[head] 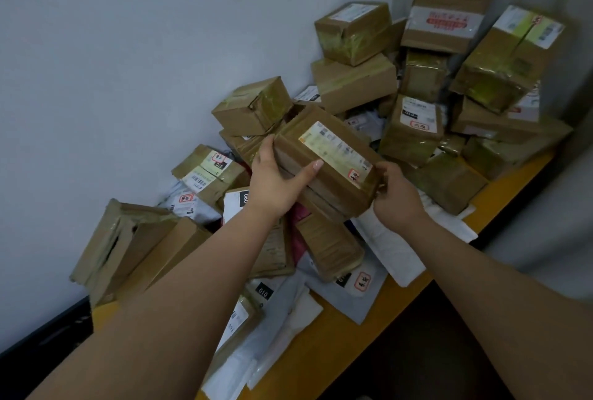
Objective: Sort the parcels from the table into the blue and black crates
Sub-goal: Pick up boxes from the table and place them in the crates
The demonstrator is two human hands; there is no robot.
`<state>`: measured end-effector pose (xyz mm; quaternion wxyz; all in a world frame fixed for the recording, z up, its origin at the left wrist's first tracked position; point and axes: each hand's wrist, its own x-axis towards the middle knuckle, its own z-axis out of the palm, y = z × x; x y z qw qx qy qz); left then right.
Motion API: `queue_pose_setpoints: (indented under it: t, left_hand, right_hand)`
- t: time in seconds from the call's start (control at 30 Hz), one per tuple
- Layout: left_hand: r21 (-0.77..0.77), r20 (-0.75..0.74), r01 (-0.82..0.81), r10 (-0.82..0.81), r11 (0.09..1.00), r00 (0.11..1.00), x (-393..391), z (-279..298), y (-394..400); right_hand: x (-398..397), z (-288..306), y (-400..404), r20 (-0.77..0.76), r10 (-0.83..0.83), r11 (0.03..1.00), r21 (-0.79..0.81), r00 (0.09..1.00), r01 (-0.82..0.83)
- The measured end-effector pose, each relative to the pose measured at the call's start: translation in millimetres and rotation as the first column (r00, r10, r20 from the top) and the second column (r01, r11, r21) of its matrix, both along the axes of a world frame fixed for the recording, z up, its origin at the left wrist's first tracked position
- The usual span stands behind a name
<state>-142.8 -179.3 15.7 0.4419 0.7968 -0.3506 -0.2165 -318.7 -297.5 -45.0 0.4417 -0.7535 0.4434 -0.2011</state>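
two hands on one taped parcel (324, 162) | left hand (276, 181) grips its near end | right hand (396, 194) pinches its corner

Both of your bare forearms reach forward from the lower corners of the view and come closer together toward the hands. Your left hand (276, 179) has the thumb stretched out to the right along the near side of what it holds, with the fingers wrapped over the far end. Your right hand (396, 192) pinches the opposite end, fingers curled, wrist slightly bent.
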Motion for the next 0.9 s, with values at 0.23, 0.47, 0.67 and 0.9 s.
queue_pose_setpoints:
  t: [0.23,0.47,0.67,0.9]
  left_hand:
    - [-0.248,0.021,-0.245,0.258,0.937,0.966,-2,41,41]
    - [-0.368,0.027,-0.160,0.182,0.916,0.983,24,94,168]
    - [-0.444,0.007,-0.043,0.052,0.895,0.999,48,132,267]
    - [-0.459,-0.138,-0.295,0.261,0.838,0.955,69,131,331]
  right_hand:
    - [1,54,54,0.254,-0.026,0.986,-0.152,0.967,0.066]
    - [6,108,150,0.248,-0.215,0.950,-0.170,0.945,0.261]
    - [38,153,245,0.482,0.152,0.956,0.151,0.863,-0.252]
    - [89,158,309,0.477,0.230,0.948,0.086,0.848,-0.305]
